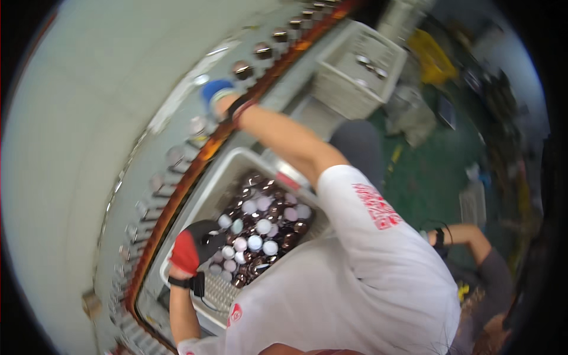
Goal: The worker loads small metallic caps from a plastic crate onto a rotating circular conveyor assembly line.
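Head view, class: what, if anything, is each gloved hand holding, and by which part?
The left hand rests among the round caps in the crate; whether it grips one cannot be told. The right hand reaches to the conveyor rail; its hold is unclear.

We are seeing glossy metal caps (260, 228) lying in a matt plastic crate (220, 177); cloth gloves are covering both hands.
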The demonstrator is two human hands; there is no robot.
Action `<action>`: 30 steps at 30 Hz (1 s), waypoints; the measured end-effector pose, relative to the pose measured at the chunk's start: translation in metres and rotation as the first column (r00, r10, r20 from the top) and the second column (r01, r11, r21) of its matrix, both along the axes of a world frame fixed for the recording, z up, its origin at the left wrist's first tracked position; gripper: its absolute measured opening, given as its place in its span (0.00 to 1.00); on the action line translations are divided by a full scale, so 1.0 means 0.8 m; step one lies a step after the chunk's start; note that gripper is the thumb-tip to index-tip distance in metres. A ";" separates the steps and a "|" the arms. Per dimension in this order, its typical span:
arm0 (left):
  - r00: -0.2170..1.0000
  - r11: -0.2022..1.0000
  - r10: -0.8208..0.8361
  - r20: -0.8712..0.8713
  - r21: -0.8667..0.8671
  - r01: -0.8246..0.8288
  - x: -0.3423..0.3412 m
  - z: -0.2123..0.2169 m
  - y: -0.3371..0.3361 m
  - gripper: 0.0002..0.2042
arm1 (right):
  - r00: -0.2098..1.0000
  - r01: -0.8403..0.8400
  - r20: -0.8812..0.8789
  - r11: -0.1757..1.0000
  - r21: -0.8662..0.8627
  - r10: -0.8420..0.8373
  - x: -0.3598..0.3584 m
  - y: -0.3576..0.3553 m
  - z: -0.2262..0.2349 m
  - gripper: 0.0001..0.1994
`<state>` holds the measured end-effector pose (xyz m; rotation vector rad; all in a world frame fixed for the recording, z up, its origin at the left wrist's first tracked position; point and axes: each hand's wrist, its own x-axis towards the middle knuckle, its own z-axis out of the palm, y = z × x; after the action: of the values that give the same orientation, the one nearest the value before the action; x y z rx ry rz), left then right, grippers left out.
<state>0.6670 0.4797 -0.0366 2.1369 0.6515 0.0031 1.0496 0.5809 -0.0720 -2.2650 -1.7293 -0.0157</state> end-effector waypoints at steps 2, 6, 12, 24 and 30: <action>0.968 0.927 0.102 0.229 0.331 -0.176 -0.041 -0.036 0.000 0.12 | 0.984 -0.176 -0.003 0.984 0.031 0.176 -0.082 -0.051 0.033 0.07; 0.852 0.721 0.373 0.367 0.463 -0.516 -0.031 -0.030 -0.043 0.10 | 0.739 -0.667 -0.240 0.734 -0.132 0.629 -0.126 -0.202 0.055 0.16; 0.874 0.878 0.424 -0.235 0.344 -0.333 -0.070 -0.121 0.069 0.30 | 0.824 -0.406 -0.348 0.894 0.189 0.448 -0.104 -0.124 0.040 0.21; 0.944 0.854 0.330 0.027 0.418 -0.310 -0.083 -0.186 0.107 0.25 | 0.946 -0.262 -0.220 0.962 -0.077 0.239 -0.095 0.023 0.012 0.22; 0.925 0.849 0.375 -0.065 0.425 -0.314 -0.067 -0.146 0.086 0.26 | 0.828 -0.560 -0.231 0.751 -0.350 0.510 -0.184 -0.132 0.045 0.15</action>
<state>0.6137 0.5487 -0.1531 2.3985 1.2086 0.1982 0.9027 0.4754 -0.0360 -1.8476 -2.4270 0.6486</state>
